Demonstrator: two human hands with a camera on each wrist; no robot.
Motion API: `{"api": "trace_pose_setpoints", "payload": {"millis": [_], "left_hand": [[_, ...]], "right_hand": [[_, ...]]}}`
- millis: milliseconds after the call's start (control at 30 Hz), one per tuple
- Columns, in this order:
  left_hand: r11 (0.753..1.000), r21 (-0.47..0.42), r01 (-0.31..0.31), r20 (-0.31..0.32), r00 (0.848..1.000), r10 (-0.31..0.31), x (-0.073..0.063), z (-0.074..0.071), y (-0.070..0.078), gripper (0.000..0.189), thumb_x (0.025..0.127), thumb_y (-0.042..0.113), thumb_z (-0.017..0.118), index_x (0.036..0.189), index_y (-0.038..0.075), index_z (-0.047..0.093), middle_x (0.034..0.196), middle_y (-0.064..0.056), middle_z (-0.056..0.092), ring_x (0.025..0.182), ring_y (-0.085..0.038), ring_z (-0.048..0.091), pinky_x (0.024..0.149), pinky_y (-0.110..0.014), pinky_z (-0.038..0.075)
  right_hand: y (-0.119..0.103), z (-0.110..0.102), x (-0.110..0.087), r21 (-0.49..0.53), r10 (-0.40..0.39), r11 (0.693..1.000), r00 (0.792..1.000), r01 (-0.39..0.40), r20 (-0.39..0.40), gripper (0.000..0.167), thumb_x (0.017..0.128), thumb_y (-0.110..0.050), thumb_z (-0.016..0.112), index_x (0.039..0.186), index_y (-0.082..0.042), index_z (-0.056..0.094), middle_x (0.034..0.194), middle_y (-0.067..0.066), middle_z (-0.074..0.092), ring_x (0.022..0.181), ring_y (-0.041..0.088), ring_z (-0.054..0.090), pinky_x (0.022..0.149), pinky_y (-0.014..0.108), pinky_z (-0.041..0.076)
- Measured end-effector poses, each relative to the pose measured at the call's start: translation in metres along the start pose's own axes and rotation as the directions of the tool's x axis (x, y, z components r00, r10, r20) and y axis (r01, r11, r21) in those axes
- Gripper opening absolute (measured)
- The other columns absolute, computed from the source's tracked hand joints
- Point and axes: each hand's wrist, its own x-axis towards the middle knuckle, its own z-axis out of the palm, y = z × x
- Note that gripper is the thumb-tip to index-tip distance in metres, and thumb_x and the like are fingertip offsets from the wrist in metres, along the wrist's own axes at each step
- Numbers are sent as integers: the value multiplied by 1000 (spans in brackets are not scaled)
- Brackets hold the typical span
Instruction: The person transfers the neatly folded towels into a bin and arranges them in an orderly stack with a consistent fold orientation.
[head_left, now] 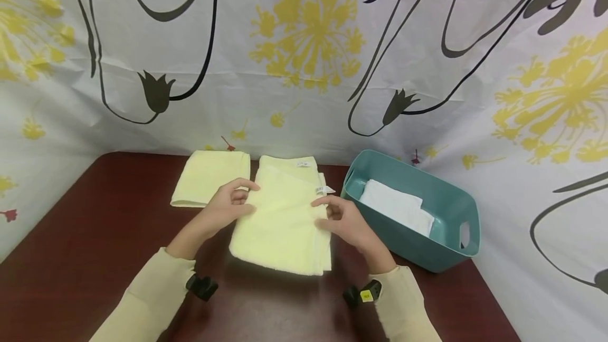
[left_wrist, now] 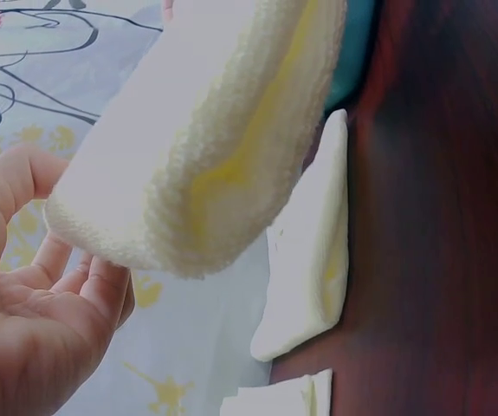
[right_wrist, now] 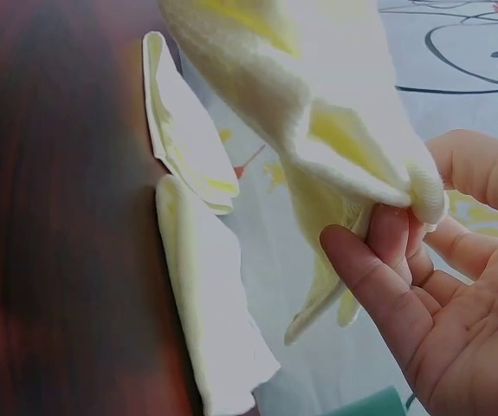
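A folded pale yellow towel [head_left: 280, 231] is held up over the table between two hands. The left hand [head_left: 225, 206] pinches its left edge; in the left wrist view, fingers bend behind the thick folded layers. At the opposite edge the right hand [head_left: 350, 224] grips the cloth between thumb and fingers. One corner hangs loose below that grip in the right wrist view. Behind the held towel lies a second folded yellow towel [head_left: 280, 162] with a small white tag, partly covered. A third folded yellow towel [head_left: 209, 176] lies left of it, beside the left hand.
A teal plastic bin [head_left: 408, 244] stands on the right of the dark red-brown table [head_left: 128, 257], with folded white cloth [head_left: 394, 205] inside. A white curtain [head_left: 190, 131] with flower prints hangs along the table's back edge.
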Motion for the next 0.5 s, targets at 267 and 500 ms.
{"api": "trace_pose_setpoints", "payload": {"millis": [267,500], "left_hand": [[1000,-16,-4,-9,1000,4,10,6,4,38,83,-3,57,119,1,48,66,-2,33,60,-13,32,57,-27,34],[998,0,-59,-16,998,59,22,8,12,37,82,-6,55,118,-3,48,63,1,14,56,-12,17,56,-27,26]], "right_hand": [[7,-13,4,-14,1,1000,1000,-1,-2,30,81,4,64,111,5,59,72,7,39,57,14,34,54,25,35],[19,-24,11,-39,-29,999,999,28,-26,31,80,-1,67,111,0,61,71,6,41,57,13,36,54,24,36]]}}
